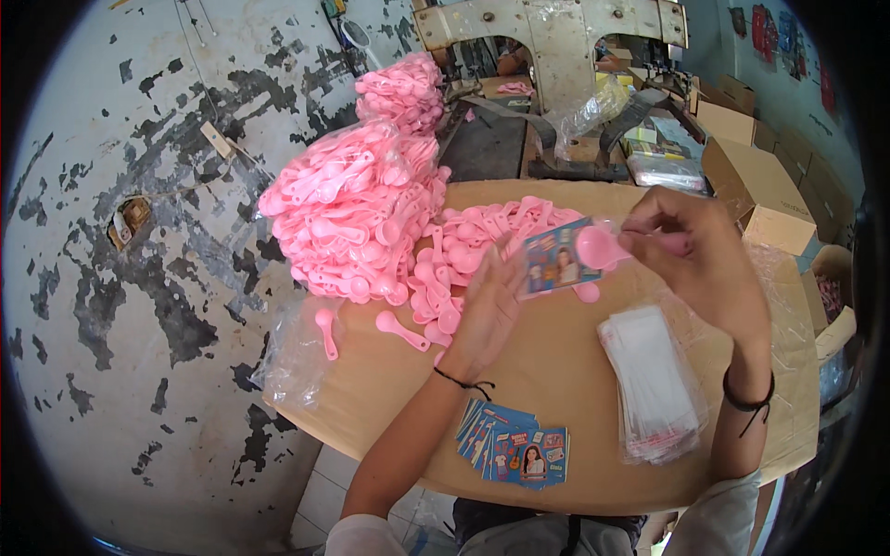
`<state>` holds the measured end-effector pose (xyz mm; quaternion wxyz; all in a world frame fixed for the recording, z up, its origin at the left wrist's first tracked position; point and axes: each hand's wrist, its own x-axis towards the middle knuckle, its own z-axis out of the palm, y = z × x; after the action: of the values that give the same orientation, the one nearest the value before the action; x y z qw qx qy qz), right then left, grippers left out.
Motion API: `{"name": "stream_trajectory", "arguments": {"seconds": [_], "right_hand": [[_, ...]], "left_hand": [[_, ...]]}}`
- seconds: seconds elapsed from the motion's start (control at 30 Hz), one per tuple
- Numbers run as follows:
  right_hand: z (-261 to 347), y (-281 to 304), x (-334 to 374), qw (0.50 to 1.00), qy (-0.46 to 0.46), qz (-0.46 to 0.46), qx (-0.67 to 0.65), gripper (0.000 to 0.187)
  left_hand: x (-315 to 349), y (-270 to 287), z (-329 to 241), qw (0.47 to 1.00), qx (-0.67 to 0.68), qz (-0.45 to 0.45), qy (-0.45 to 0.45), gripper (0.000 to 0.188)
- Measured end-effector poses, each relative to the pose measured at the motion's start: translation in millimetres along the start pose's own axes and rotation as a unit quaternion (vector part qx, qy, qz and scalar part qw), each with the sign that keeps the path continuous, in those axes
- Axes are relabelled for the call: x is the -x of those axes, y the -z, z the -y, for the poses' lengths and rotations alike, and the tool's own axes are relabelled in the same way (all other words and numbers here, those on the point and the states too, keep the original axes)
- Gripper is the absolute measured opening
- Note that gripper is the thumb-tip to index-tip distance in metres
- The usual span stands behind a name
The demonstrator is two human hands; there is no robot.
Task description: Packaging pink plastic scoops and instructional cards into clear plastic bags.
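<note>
1. Head view: left hand (489, 301) holds a small printed card (556, 266) by its left edge, fingers pinched on it, raised above the surface (575, 389).
2. Right hand (697, 255) pinches a pink spoon (604, 246) by the handle; the bowl sits against the card's right edge. A thin clear sleeve seems to wrap both, hard to tell.
3. Loose spoons (482, 236) lie under the hands, with a big bagged heap (348, 218) to the left. Two strays (400, 329) rest near the surface's left edge.
4. Card fan (514, 452) at the near edge; clear bag stack (654, 385) to the right, below the right hand.
5. Risks: card could bend or slip because the pinch is only at its edge; spoon could drop into the loose spoons; near-edge cards could get swept off by a forearm.
</note>
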<state>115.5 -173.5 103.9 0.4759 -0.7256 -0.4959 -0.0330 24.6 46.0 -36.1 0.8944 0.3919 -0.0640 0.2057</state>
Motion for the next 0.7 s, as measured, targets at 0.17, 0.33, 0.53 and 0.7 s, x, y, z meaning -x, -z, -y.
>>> {"name": "stream_trajectory", "arguments": {"seconds": [0.17, 0.33, 0.53, 0.7], "right_hand": [[-2.5, 2.7, -0.1, 0.989, 0.028, 0.075, 0.124, 0.013], [-6.2, -11.7, 1.1, 0.991, 0.035, 0.057, 0.118, 0.011], [-5.8, -41.4, -0.7, 0.989, 0.061, 0.037, 0.133, 0.017], [-9.8, -40.7, 2.2, 0.988, 0.054, 0.046, 0.137, 0.020]], "left_hand": [[-2.2, -2.6, -11.2, 0.973, -0.226, -0.028, -0.037, 0.055], [13.7, -28.1, -7.4, 0.819, -0.529, 0.190, -0.111, 0.074], [22.2, -48.5, 37.7, 0.877, -0.454, 0.111, -0.109, 0.090], [24.8, -37.4, 30.7, 0.798, -0.602, 0.041, -0.008, 0.055]]}}
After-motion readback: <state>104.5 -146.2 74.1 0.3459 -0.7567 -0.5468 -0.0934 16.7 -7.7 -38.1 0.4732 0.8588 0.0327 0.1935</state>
